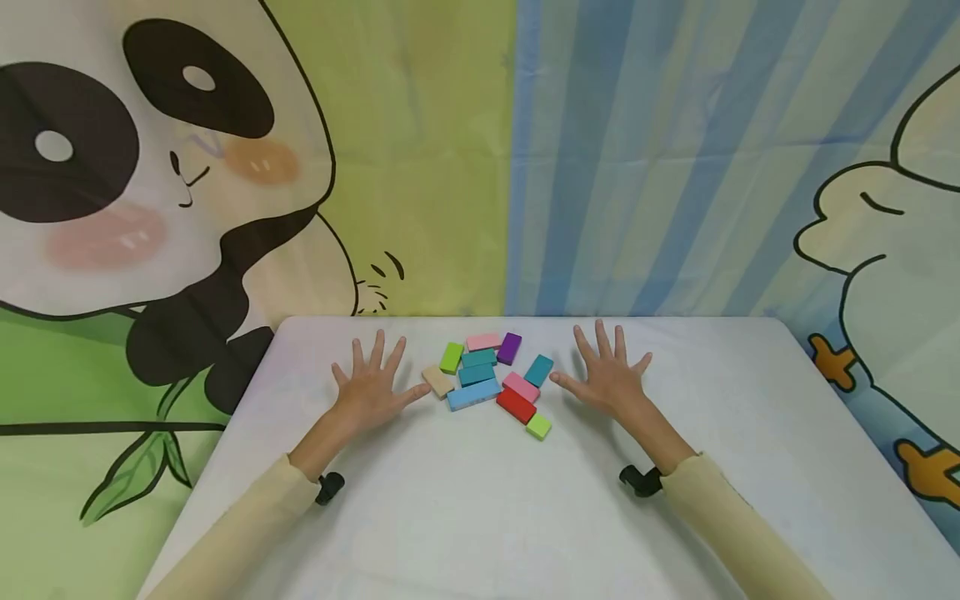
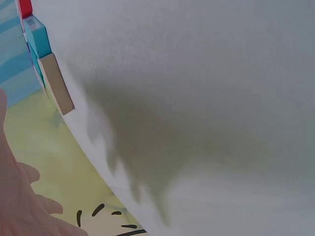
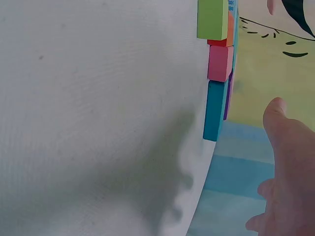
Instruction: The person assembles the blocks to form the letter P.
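Several coloured blocks lie in a loose cluster toward the back of the table, among them a light blue block (image 1: 473, 395), a red block (image 1: 516, 407), a purple block (image 1: 509, 348) and a small green block (image 1: 538, 427). My left hand (image 1: 371, 390) is spread with straight fingers left of the cluster, its thumb near the tan block (image 1: 438, 382). On the other side my right hand (image 1: 609, 379) is spread too, thumb toward the teal block (image 1: 538, 371). Both hands hold nothing and cast shadows on the table. The wrist views show the tan block (image 2: 56, 83) and teal block (image 3: 214, 109) nearby.
The white tabletop (image 1: 480, 517) reaches back to a hanging printed cloth (image 1: 420, 167) with a panda and stripes. A dark wrist camera (image 1: 330, 487) sits under the left sleeve, another wrist camera (image 1: 641, 481) under the right.
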`<state>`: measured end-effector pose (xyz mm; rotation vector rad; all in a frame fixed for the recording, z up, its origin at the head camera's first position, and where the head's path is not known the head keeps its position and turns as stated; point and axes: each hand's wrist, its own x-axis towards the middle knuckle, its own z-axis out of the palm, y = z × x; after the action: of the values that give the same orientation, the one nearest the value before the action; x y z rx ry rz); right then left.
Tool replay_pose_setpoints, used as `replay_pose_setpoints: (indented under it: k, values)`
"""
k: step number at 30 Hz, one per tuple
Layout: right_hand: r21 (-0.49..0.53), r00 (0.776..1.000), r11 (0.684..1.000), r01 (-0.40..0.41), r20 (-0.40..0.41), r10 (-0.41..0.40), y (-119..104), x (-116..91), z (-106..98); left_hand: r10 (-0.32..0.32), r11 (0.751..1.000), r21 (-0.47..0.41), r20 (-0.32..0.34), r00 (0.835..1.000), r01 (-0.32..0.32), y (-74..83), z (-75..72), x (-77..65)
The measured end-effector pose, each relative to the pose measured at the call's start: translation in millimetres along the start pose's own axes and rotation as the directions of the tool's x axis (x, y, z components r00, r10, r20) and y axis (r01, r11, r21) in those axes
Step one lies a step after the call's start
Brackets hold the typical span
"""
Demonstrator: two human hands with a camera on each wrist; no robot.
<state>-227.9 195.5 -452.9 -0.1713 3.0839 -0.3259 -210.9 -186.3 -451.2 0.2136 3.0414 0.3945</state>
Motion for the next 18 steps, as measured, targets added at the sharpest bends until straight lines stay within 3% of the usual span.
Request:
replay_pose_setpoints:
  k: [13, 18]
  values:
    - [0.033, 1.0, 0.999, -0.011, -0.018, 0.011, -2.4, 0.6, 6.8, 0.006, 1.0, 0.004, -0.006, 1.0, -0.006, 2.6, 5.6, 0.8]
    - [0.058, 0.998, 0.997, 0.043, -0.057, -0.039, -12.4, 0.0, 10.2, 0.068, 0.997, -0.026, -0.006, 0.998, -0.068, 4.8, 10.6, 2.2]
